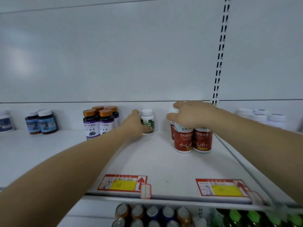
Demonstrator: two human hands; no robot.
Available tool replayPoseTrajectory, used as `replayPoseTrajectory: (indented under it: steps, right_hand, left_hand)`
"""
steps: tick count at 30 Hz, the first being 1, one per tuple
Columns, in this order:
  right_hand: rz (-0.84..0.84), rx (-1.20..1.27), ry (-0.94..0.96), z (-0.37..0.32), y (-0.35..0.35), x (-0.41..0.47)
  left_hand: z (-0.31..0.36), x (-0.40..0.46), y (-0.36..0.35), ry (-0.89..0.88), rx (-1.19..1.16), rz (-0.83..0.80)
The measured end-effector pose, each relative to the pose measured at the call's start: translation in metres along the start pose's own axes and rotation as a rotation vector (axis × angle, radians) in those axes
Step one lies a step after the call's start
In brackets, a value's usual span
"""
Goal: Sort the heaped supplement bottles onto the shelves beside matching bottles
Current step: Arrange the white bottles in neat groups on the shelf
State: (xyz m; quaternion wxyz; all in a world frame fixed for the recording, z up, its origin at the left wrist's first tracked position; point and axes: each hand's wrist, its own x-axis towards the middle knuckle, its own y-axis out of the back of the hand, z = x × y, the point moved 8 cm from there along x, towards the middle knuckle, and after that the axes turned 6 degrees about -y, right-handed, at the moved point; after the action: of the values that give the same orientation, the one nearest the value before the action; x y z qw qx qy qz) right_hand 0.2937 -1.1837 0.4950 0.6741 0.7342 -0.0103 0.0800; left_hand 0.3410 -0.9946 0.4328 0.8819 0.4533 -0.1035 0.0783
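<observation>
My left hand [133, 124] grips a white-capped bottle with a green label [148, 122], which stands upright at the back of the white shelf [164, 161]. My right hand [190, 114] lies over the tops of a cluster of red-labelled bottles [192, 140] to the right, fingers curled round the cap of one of them. Left of the green bottle stands a group of purple-labelled bottles with orange caps [98, 123].
Two blue-labelled bottles [41, 122] stand farther left, another blue one [5, 123] at the left edge. White-capped bottles [260, 116] sit at the far right. Red and yellow price tags [122, 183] mark the shelf's front rail. More bottles [152, 215] fill the shelf below.
</observation>
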Motion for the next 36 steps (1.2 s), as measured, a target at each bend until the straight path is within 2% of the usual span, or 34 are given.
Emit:
replayPoseTrajectory:
  steps: [4, 9, 13, 16, 18, 20, 27, 36]
  right_hand:
    - [-0.022, 0.088, -0.008, 0.000, 0.004, -0.005]
    - [0.057, 0.264, 0.014, 0.012, 0.029, -0.013]
    - [0.117, 0.447, -0.055, 0.053, 0.037, -0.018]
    - [0.008, 0.567, -0.081, 0.080, 0.016, -0.021]
    - [-0.080, 0.633, -0.070, 0.090, 0.000, -0.021]
    - [-0.097, 0.676, -0.022, 0.091, -0.006, -0.017]
    - [-0.090, 0.574, 0.194, 0.084, -0.004, -0.017]
    - [-0.002, 0.464, 0.159, 0.091, 0.003, -0.024]
  left_hand:
    - [0.026, -0.016, 0.021, -0.120, -0.104, 0.064]
    - [0.067, -0.044, -0.014, -0.202, -0.201, -0.224]
    - [0.095, -0.057, -0.047, -0.224, -0.385, -0.331]
    - [0.103, -0.058, -0.059, -0.197, -0.519, -0.305]
    - [0.103, -0.058, -0.062, -0.181, -0.542, -0.267]
    - [0.104, -0.057, -0.063, -0.161, -0.537, -0.247]
    - [0.111, -0.057, -0.068, -0.144, -0.589, -0.220]
    - [0.118, -0.064, -0.069, -0.185, -0.617, -0.233]
